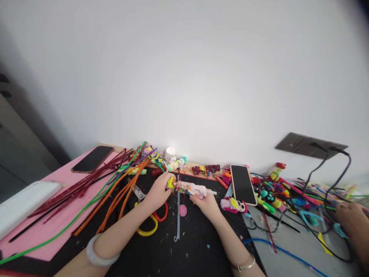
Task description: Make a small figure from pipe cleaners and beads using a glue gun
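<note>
My left hand is closed around a small yellow fuzzy piece, most of it hidden by the fingers. My right hand grips a pale pink hot glue gun, with a translucent stick jutting from its rear. The gun's front end points left and comes close to the yellow piece; whether they touch I cannot tell. Below, on the black mat, lie a long translucent stick and a pink disc. Scissors with yellow and red handles rest by my left forearm.
Pipe cleaners in red, green and orange spread over pink sheets at left, near a dark phone. Fuzzy figures and a paper cup line the wall. At right are another phone, tangled cables and another person's hand.
</note>
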`<state>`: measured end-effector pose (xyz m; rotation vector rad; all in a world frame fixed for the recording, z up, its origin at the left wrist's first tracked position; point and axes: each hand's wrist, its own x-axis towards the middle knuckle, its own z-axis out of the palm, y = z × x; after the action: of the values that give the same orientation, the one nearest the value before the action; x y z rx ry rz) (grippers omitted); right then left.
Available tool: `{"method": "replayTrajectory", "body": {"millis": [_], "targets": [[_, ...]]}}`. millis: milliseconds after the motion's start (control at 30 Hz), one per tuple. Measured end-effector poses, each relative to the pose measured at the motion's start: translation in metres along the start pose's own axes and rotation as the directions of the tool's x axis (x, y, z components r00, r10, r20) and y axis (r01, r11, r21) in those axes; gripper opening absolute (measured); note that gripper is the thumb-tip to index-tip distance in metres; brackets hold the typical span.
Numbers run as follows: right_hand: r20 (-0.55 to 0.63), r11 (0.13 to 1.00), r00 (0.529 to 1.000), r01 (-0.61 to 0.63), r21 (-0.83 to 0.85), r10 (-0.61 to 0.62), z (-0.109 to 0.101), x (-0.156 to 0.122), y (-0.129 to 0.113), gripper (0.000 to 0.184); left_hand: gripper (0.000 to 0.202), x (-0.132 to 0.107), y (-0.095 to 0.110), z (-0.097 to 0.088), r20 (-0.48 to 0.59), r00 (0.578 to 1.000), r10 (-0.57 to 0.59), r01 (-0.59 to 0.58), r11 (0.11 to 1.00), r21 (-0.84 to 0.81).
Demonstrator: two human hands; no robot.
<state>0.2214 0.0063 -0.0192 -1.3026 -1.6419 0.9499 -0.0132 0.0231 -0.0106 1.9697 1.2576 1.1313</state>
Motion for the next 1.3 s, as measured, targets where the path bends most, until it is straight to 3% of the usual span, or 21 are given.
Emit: {"method": "replayTrajectory", "body": {"millis": [700, 1000, 1300], "targets": [[-0.004, 1.000, 1.000, 0.028, 0.001, -0.028, -0.0010, -0.0006, 0.0015, 0.004, 0.022, -0.0002, 0.0007, -0.0001, 0.028, 0.999, -0.022, 0.022, 1.000, 0.002], [0.014, 0.999, 0.999, 0.039, -0.012, -0.039, -0.0011, -0.0002, -0.0054, 0.011, 0.019, -0.0010, 0.0008, -0.0008, 0.032, 0.999, -0.019, 0.019, 1.000, -0.002], [0.010, 0.996, 0.996, -0.091, 0.009, 0.091, -0.0044, -0.0017, 0.0041, 0.013, 0.020, -0.0005, -0.0014, 0.0006, 0.021, 1.000, -0.014, 0.014, 1.000, -0.005]]}}
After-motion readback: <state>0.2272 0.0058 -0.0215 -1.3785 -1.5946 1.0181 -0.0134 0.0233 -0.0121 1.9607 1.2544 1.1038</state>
